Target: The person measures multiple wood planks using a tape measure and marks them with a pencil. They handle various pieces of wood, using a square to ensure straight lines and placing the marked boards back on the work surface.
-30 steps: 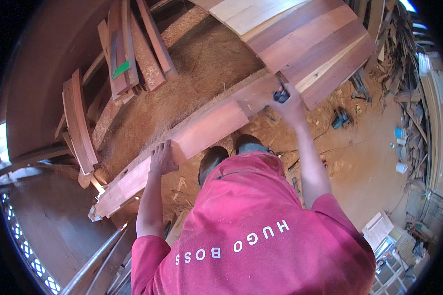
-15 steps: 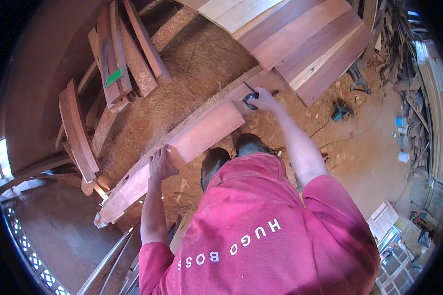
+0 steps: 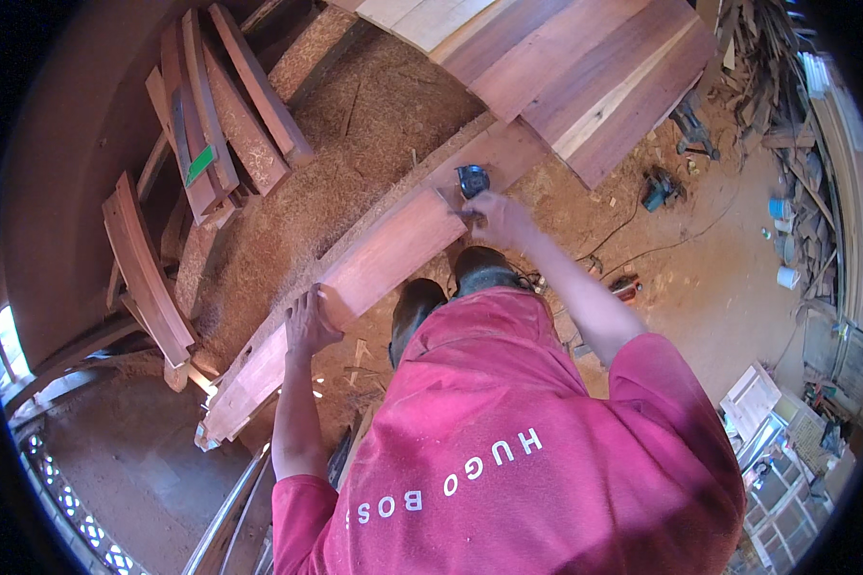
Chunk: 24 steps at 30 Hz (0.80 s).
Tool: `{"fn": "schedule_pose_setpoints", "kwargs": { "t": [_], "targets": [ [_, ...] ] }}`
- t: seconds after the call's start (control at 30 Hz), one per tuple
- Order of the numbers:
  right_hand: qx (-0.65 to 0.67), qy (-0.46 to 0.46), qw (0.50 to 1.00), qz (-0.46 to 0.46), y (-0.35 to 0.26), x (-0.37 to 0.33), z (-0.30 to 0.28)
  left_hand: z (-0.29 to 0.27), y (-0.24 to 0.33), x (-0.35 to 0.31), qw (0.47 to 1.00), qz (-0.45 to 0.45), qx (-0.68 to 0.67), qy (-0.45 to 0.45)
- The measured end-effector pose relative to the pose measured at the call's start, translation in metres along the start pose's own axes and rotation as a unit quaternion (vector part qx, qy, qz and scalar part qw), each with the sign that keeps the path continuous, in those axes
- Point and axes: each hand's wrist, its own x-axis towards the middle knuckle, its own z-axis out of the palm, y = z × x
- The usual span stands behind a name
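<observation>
A short reddish wooden board [image 3: 393, 251] lies along a long plank bench [image 3: 259, 369] running diagonally in front of me. My left hand [image 3: 309, 324] grips the board's left end, fingers over its edge and thumb on the near side. At the other end is my right hand [image 3: 501, 222], smeared by motion, with its fingers pinched together. A thin dark stick [image 3: 466, 214] shows at those fingertips, against the board's end; its kind is hard to make out. Just beyond that hand, a black tape measure [image 3: 472, 180] rests by the board's far corner.
Wide planks [image 3: 585, 81] are laid side by side at the far right. Narrow boards [image 3: 197, 125] lean at the far left above heaped shavings [image 3: 384, 105]. A teal power tool [image 3: 658, 190] and its cord lie on the floor to the right, near scrap wood [image 3: 753, 96].
My right hand has let go of the tape measure and drawn back toward the board's near right corner. My left hand stays on the board. The whole view has shifted slightly.
</observation>
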Motion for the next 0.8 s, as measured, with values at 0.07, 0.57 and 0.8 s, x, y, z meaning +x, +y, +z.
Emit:
{"fn": "schedule_pose_setpoints", "kwargs": {
  "t": [0.07,0.57,0.8],
  "targets": [
    [0.023,-0.037,0.999,0.002,-0.007,-0.021,0.013,-0.002,0.001,0.002,1.000,0.002,0.001,-0.003],
    [-0.023,0.007,0.998,-0.050,0.031,-0.025,0.054,-0.004,0.003,0.002,1.000,0.006,-0.013,-0.021],
    [0.053,0.163,0.973,0.155,0.018,0.029,0.009,-0.005,0.009,-0.004,0.999,-0.039,-0.025,-0.017]
  ]
}}
